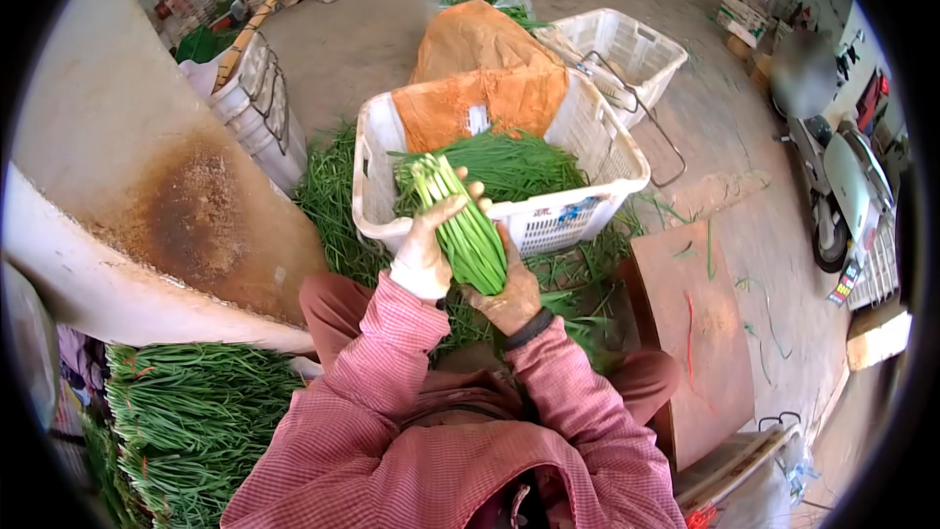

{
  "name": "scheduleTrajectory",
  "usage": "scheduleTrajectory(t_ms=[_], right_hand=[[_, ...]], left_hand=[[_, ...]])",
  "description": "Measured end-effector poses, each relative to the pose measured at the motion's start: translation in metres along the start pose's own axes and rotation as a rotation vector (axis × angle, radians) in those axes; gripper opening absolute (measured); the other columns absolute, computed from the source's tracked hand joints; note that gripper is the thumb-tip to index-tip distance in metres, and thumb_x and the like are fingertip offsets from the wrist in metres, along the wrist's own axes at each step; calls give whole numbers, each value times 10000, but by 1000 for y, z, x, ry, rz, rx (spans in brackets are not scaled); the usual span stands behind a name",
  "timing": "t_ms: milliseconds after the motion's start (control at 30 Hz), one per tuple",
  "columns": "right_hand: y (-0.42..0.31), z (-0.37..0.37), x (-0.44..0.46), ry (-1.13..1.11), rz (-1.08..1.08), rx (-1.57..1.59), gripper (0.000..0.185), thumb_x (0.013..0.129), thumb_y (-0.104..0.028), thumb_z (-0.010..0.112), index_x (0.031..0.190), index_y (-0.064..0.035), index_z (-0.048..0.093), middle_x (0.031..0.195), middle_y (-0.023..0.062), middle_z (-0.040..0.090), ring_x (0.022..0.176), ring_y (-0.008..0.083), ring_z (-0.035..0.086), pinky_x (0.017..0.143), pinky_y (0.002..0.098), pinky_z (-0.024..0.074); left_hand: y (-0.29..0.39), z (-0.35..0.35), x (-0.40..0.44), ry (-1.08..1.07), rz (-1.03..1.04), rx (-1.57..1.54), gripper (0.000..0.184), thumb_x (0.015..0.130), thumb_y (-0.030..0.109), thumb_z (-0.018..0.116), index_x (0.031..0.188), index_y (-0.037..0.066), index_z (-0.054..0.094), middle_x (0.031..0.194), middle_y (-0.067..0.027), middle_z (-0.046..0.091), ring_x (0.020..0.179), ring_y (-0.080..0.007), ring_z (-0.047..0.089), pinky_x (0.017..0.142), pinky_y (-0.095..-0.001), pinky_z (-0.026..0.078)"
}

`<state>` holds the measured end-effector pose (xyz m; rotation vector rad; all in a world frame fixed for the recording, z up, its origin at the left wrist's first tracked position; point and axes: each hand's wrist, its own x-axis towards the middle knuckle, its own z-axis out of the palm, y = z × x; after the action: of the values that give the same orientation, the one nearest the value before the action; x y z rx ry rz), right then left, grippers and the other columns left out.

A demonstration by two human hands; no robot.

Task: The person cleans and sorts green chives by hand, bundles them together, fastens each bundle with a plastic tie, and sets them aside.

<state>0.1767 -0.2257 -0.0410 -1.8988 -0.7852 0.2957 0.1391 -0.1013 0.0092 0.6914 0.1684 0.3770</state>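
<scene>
Between both hands is a bunch of green garlic chives [466, 235], its pale cut ends pointing up and away from me. My left hand [427, 250], in a whitish glove, wraps the bunch near the pale ends. Lower down, my right hand [511, 296] grips the leafy part, with a dark band at its wrist. Just beyond stands a white plastic basket [617, 168] with loose chives [509, 168] lying in it. An orange cloth [480, 103] hangs over its far wall.
Stacked chive bundles [206, 431] lie at my left. A brown board [695, 323] with red ties [690, 333] is at my right. A second white crate [636, 44] stands behind the basket, a wall [176, 206] at left, and a parked scooter [847, 186] at far right.
</scene>
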Motion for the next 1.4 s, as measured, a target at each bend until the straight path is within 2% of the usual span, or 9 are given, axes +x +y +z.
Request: scheduleTrajectory(t_ms=[67,200,400,633,967,1100,1233,1367,1400], right_hand=[[21,16,3,-42,-44,410,425,663,-66,646,1041,-1,464,856,67,594,746,145,573,641,242,463],[35,2,1,-310,208,1037,285,679,15,611,939,-8,495,791,27,570,651,122,540,580,242,459],[14,-16,-1,-294,64,569,328,674,27,590,989,5,500,883,48,590,769,125,552,663,241,455],[13,-10,-7,-295,88,543,308,676,9,590,972,-1,507,850,47,598,734,128,558,640,244,457],[25,-7,-6,-202,-97,393,383,690,-16,571,1060,23,482,914,87,607,810,174,586,691,233,456],[76,-3,-3,-143,13,292,382,691,-51,573,1061,-4,490,906,88,611,804,194,591,683,253,460],[96,-12,-3,9,83,276,394,666,-112,611,1030,-6,501,859,115,617,757,229,601,648,290,472],[75,0,2,-4,2,236,260,881,-121,318,1069,-25,470,1022,89,551,915,207,538,753,317,440],[75,5,3,84,-32,127,328,753,-134,481,1059,-17,474,916,132,577,835,266,560,703,339,457]], left_hand=[[1,-4,-4,-99,23,-100,592,738,313,621,1205,51,367,1078,-123,509,976,-266,512,842,-394,440],[20,-27,-5,-50,144,63,814,754,545,493,1312,45,175,1306,-156,299,1205,-277,290,992,-402,246],[49,-13,-36,207,836,1538,492,620,239,727,1053,75,559,1004,-60,554,950,-187,514,881,-320,387],[41,-19,-34,113,425,1360,171,681,117,661,802,0,627,700,-94,584,673,-223,563,624,-280,444],[60,-23,-39,-37,660,1787,79,701,112,610,696,34,594,631,-83,551,584,-242,549,541,-327,444],[118,-53,-29,545,1129,1736,84,702,112,612,726,33,603,665,-109,571,601,-232,556,567,-309,459],[130,-114,-21,1026,918,2309,392,656,135,669,999,12,525,977,-160,539,885,-244,530,797,-308,421],[39,-60,-52,193,488,1619,545,627,330,721,1037,18,541,1052,-162,546,989,-255,514,876,-325,392],[19,-42,-51,147,480,1569,428,658,366,693,906,28,606,921,-140,601,902,-249,561,814,-326,432]])
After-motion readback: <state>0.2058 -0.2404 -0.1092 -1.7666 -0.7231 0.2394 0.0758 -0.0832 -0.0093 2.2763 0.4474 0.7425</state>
